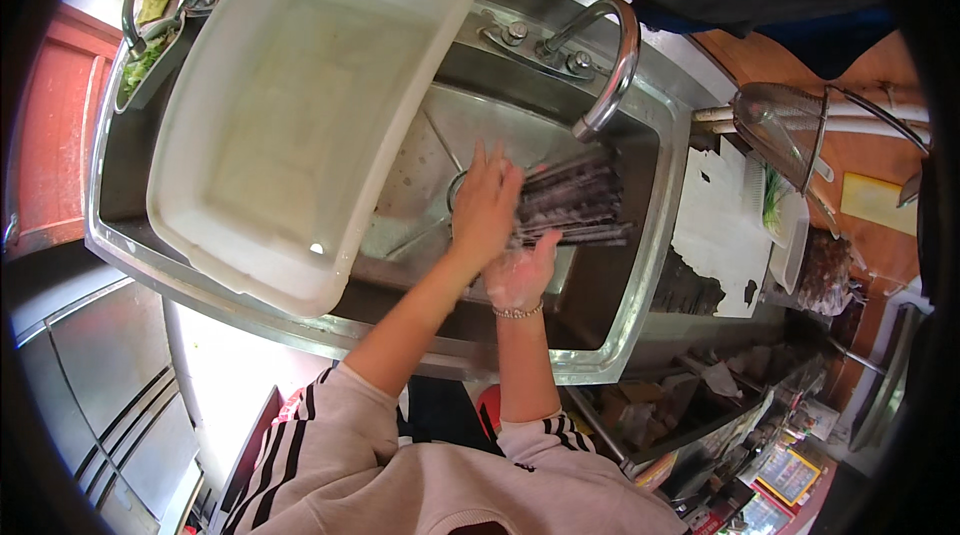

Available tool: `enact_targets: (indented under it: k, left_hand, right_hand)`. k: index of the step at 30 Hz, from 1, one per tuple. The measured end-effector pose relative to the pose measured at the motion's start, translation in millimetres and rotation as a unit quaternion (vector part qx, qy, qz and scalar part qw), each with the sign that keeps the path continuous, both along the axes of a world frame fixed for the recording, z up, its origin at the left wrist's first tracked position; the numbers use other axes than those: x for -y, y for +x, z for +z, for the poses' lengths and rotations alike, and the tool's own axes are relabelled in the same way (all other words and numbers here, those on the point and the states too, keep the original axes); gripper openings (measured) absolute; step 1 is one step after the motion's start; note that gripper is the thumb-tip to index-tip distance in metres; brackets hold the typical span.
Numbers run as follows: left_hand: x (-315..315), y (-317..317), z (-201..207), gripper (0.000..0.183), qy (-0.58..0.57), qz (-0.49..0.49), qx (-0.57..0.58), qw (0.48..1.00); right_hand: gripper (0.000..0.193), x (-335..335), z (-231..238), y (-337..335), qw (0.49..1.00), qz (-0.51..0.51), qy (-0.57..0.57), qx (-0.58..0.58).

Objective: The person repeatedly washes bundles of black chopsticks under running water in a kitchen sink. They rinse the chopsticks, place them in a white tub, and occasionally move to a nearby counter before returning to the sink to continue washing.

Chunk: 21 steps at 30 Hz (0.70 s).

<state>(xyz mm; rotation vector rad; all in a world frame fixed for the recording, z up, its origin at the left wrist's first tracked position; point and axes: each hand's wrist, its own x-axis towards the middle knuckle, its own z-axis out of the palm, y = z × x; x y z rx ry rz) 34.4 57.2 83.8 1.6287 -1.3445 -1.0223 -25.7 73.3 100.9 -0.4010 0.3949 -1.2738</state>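
A bundle of dark chopsticks (pixel 572 197), smeared by motion, sticks out to the right between my two hands over the sink basin (pixel 420 225). My left hand (pixel 486 203) presses on the bundle's left end from above, its fingers stretched away from me. Below it, my right hand (pixel 522 270) is turned palm up with the thumb raised against the chopsticks, and a beaded bracelet (pixel 517 312) circles its wrist. The bundle is squeezed between the palms; the right hand's fingers are largely hidden behind it. A curved metal faucet (pixel 625 65) arches over the basin's far right.
A large white tub (pixel 365 225) holding cloudy water rests across the sink's left side. At far left stand a second faucet (pixel 130 20) and a tray with greens (pixel 140 70). Right of the sink are a white board (pixel 715 225), a strainer (pixel 775 120) and a cluttered shelf (pixel 690 385).
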Motion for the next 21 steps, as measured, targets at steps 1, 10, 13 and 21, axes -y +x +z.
enact_targets:
  k: [1, 10, 13, 21]
  left_hand:
    - [1.4, -0.2, 7.3, 0.053, -0.020, -0.016, -0.044, 0.999]
    - [0.9, -8.9, -5.1, 0.063, -0.030, -0.084, -0.001, 0.996]
    - [17.7, -0.9, -8.7, 0.052, -0.081, -0.226, 0.087, 0.967]
    - [157.7, 38.5, 4.9, 0.033, -0.286, 0.132, 0.439, 0.842]
  right_hand:
    - [0.095, 1.0, 2.7, -4.7, 0.997, 0.044, 0.001, -0.067]
    - [0.085, 5.5, -16.2, -18.5, 0.996, -0.040, 0.025, -0.071]
    - [0.051, 31.6, -34.0, -27.5, 0.987, -0.098, 0.107, -0.070]
    - [0.027, 106.4, -45.3, -15.4, 0.907, -0.203, 0.257, -0.266]
